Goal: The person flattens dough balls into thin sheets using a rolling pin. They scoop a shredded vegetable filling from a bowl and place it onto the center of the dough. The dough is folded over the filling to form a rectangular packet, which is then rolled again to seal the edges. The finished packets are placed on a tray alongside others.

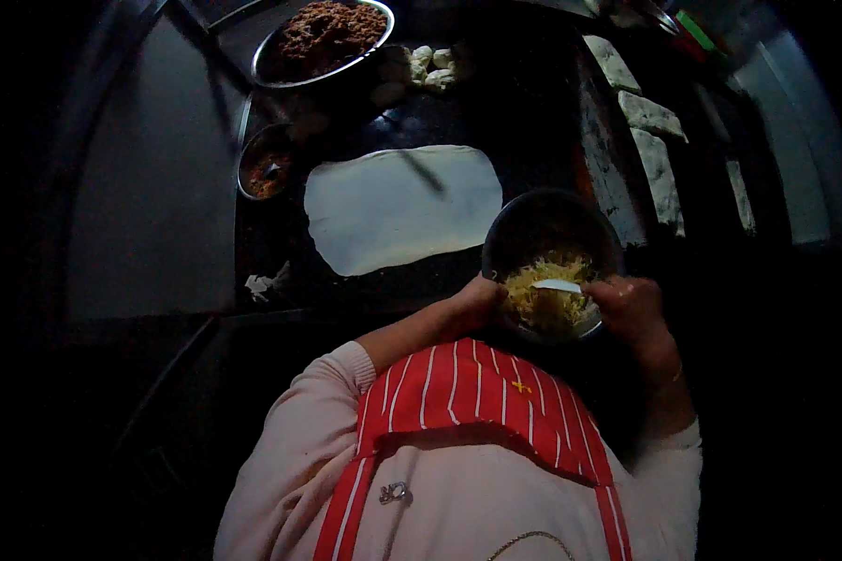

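Note:
My left hand (478,301) grips the near left rim of a deep metal bowl (551,200), which is tilted towards me. Inside the bowl lies a pale yellow shredded filling (551,305). With its fingers closed around a white utensil (558,285), perhaps a spoon or scraper, my right hand (624,305) is at the bowl's right side. The utensil's flat end rests over the filling. Left of the bowl, a thin rolled-out sheet of dough (400,210) is spread on the dark worktop (365,301). The bowl appears to overlap the sheet's right edge in the picture.
A large metal basin of brown crumbly filling (333,35) stands at the back left. Below it is a small bowl (266,172) of reddish contents. Several dough balls (433,68) sit behind the sheet. Dough slabs (649,116) lie to the right. Much of the surroundings is dark.

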### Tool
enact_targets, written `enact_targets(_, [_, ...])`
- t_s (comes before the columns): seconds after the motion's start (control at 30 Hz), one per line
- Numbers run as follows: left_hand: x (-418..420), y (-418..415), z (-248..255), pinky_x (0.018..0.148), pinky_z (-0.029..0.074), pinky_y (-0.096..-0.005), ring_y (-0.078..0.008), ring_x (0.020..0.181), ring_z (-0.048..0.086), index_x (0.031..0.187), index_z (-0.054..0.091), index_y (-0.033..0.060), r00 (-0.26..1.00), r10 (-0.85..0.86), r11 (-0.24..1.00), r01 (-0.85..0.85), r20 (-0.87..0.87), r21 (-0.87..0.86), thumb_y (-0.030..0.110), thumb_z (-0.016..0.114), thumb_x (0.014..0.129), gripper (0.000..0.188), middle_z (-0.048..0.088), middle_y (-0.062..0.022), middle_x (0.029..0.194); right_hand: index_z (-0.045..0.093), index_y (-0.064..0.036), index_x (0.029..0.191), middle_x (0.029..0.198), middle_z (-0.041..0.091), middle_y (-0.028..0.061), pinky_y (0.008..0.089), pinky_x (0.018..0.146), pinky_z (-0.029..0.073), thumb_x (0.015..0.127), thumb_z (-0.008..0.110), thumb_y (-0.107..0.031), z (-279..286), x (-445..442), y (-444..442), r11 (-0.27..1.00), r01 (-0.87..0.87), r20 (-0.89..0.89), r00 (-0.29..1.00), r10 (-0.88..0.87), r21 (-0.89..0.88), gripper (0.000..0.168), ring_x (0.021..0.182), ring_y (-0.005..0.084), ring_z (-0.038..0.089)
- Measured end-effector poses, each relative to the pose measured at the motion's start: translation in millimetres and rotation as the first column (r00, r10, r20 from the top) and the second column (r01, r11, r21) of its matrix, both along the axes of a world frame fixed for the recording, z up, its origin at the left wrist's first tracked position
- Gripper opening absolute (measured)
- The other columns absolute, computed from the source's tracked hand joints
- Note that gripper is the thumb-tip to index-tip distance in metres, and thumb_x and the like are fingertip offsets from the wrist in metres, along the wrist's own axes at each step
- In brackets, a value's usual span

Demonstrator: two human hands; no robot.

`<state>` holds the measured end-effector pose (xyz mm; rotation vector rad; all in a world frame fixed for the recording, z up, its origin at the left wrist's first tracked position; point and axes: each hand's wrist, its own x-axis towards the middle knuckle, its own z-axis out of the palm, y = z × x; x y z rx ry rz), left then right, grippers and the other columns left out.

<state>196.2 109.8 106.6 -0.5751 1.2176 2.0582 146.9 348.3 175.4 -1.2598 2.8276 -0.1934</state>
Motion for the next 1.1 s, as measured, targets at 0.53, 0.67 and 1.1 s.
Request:
enact_targets(0.53, [-6, -1, -41, 0.07, 0.052, -0.0392, -0.0294, 0.085, 0.063, 0.115, 0.056, 0.0019, 0.588, -0.781, 0.553, 0.49, -0.212, -0.674, 0.007, 0.058, 0.081, 0.035, 0.063, -0.0112, 0.096, 0.067, -0.015, 0.086, 0.069, 0.064, 0.0123, 0.0444, 0.055, 0.05, 0.081, 0.051, -0.015, -77, -50, 18, 0.846, 0.516, -0.123, 0.839, -0.531, -0.132, 0.018, 0.064, 0.0328, 0.063])
enact_targets(0.67, [-10, 22, -3, 0.059, 0.049, -0.0394, -0.0276, 0.073, 0.061, 0.099, 0.06, 0.0007, 0.972, -0.217, 0.939, 0.183, -0.088, -0.291, 0.005, 0.057, 0.08, 0.019, 0.062, -0.0105, 0.084, 0.063, -0.016, 0.079, 0.064, 0.063, 0.0122, 0.0453, 0.051, 0.049, 0.081, 0.052, -0.017, -111, -12, -2, 0.902, 0.432, -0.162, 0.89, -0.426, 0.005, 0.011, 0.06, 0.0315, 0.064])
enact_targets(1.1, [2, 14, -53, 0.062, 0.048, -0.0351, -0.0206, 0.067, 0.058, 0.075, 0.06, 0.0016, 0.99, 0.027, 0.993, -0.011, 0.137, -0.115, 0.012, 0.075, 0.068, 0.019, 0.056, -0.0069, 0.07, 0.071, -0.005, 0.082, 0.083, 0.067, 0.0167, 0.0436, 0.059, 0.053, 0.077, 0.06, -0.014, -71, -24, 36, 0.771, 0.481, 0.225, 0.768, -0.6, 0.417, 0.015, 0.073, 0.0328, 0.067])
